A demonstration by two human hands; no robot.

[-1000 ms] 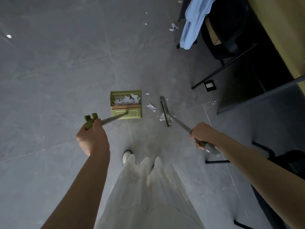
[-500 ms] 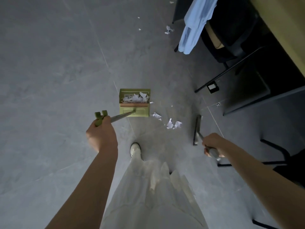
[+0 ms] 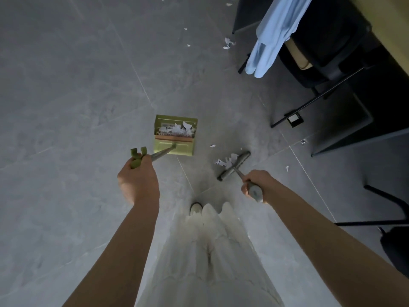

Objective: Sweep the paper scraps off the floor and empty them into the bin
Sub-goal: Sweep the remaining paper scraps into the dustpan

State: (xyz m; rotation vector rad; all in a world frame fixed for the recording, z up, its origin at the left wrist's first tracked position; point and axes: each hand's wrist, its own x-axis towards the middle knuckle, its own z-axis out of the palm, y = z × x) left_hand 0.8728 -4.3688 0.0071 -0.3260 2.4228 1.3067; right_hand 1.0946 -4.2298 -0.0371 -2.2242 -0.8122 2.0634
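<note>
A green long-handled dustpan (image 3: 174,147) stands on the grey floor with several white paper scraps inside it. My left hand (image 3: 138,181) grips its green handle top. My right hand (image 3: 254,183) grips the handle of a grey broom, whose head (image 3: 234,166) lies on the floor right of the dustpan. A small pile of paper scraps (image 3: 225,161) sits against the broom head's left side. More scraps (image 3: 228,43) lie farther off near the top, with one (image 3: 213,145) between dustpan and broom. No bin is in view.
A dark chair (image 3: 327,63) with a light blue garment (image 3: 272,38) draped over it stands at the upper right, beside a desk (image 3: 394,21). Black chair legs (image 3: 385,196) reach in at the right edge. My white skirt and shoe (image 3: 195,209) are below.
The broom head swung from right of the scraps to lie against them, pushing them left toward the dustpan. The dustpan stayed in place with my left hand on its handle.
</note>
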